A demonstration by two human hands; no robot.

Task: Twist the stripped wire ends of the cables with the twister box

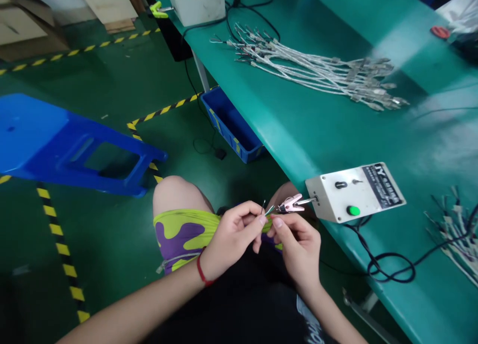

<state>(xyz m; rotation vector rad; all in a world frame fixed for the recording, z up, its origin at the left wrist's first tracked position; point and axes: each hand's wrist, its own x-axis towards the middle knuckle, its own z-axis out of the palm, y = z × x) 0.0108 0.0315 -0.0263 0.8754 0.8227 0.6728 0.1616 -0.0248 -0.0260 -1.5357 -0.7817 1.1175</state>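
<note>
My left hand [239, 234] is closed in a pinch on a cable end, from which thin stripped-apart wires [269, 210] stick out past the fingertips. Close beside it, my right hand [298, 239] pinches what looks like a small red wire between thumb and forefinger. Just beyond the fingers, a pink clip [291, 203] sits on the metal shaft of a white box [353, 192] with a green button and a knob. A grey cord [181, 258] lies over my lap; whether it belongs to the held cable is hidden.
The green table [298, 120] carries a bundle of white cables [317, 67], more cables [457, 229] at right and a second white box [196, 4]. A black cord [392, 272] coils near the edge. Below stand a blue bin [242, 150] and a blue stool [67, 140].
</note>
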